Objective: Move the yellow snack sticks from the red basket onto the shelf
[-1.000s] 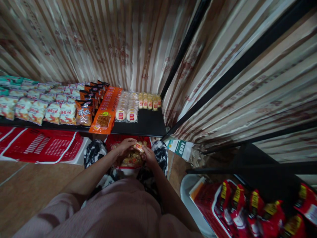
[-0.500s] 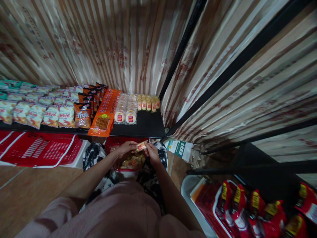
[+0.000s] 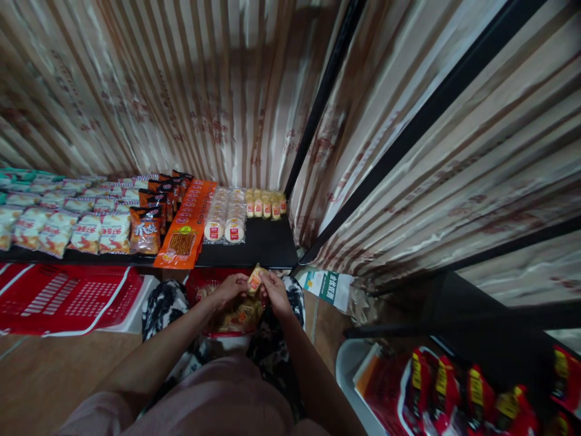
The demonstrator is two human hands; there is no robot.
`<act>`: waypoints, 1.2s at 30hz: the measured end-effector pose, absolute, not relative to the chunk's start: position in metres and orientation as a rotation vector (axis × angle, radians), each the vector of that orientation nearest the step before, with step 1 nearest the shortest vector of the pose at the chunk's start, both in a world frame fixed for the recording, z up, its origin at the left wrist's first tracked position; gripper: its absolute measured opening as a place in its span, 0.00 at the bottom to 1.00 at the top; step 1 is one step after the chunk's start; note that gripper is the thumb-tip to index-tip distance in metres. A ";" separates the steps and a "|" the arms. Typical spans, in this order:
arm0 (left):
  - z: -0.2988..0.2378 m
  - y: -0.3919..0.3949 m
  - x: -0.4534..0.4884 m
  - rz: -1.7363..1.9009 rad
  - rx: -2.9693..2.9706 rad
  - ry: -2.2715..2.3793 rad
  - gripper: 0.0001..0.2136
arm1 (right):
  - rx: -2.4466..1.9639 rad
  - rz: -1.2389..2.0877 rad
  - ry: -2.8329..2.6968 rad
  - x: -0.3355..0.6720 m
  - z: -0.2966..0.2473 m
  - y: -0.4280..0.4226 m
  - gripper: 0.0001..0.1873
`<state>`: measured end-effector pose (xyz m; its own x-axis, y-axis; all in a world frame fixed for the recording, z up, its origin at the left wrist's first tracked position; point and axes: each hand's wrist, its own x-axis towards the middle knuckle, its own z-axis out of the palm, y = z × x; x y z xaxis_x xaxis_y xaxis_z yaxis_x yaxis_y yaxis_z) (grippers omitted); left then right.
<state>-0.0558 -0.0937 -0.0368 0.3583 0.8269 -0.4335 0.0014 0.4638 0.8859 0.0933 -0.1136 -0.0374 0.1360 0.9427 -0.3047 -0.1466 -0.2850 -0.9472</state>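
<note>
Small oblong packet [image 3: 255, 280]: pale-yellow film, red-printed label; it is tilting in the air above the red basket [image 3: 195, 280] between the knees. The basket is holding a loose heap of shiny, crinkled packets [image 3: 240, 318]. The flat black shelf [image 3: 270, 245] is carrying similar packets in rows beside round, clear-wrapped snacks [image 3: 224, 227]. Right hand [image 3: 275, 292] is pinching the packet's right side, grip closed. Left hand [image 3: 233, 286] is curling at its left edge; cannot tell whether that grip is closing on the film. Both forearms are reaching forward, converging.
</note>
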 end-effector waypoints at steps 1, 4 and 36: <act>-0.038 -0.093 -0.054 0.671 0.938 1.072 0.13 | -1.397 1.353 -0.842 0.093 -0.037 -0.113 0.23; -0.041 -0.089 -0.050 0.742 0.894 1.054 0.15 | -1.408 1.340 -0.850 0.092 -0.038 -0.111 0.23; -0.044 -0.023 -0.003 0.921 1.294 1.296 0.05 | -1.615 0.774 -1.152 0.112 -0.029 -0.058 0.19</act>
